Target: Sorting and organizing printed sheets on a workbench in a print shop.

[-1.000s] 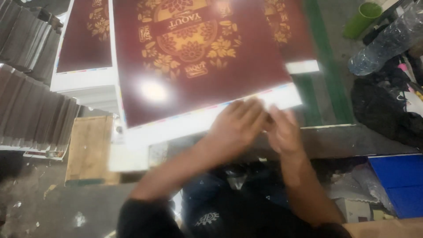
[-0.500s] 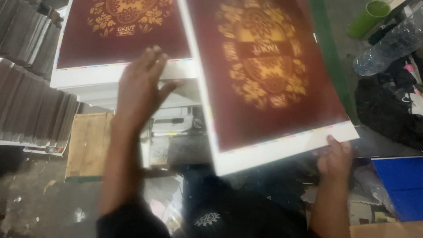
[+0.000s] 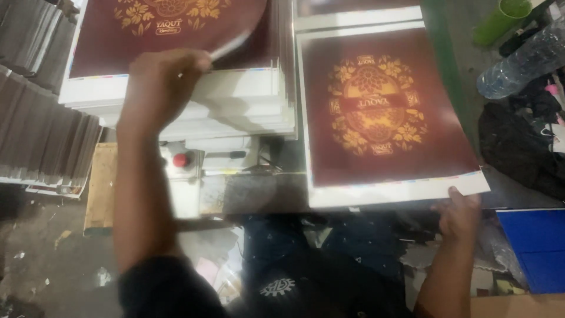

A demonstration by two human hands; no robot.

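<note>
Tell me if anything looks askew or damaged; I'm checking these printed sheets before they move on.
The right sheet lies slightly skewed, its near right corner overhanging by the right hand. On the left stack, the left hand lifts one sheet's corner into a curl. No tears or spills show.

Glossy maroon printed paper sheet (image 3: 382,112), matt white paper stack (image 3: 235,106), clear plastic bottle (image 3: 521,59), rough wooden board (image 3: 101,188)

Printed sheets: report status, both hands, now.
Left hand pinching corner of top sheet on left stack. Right hand at near edge of maroon sheet lying on right pile. Nothing blocking either stack.
</note>
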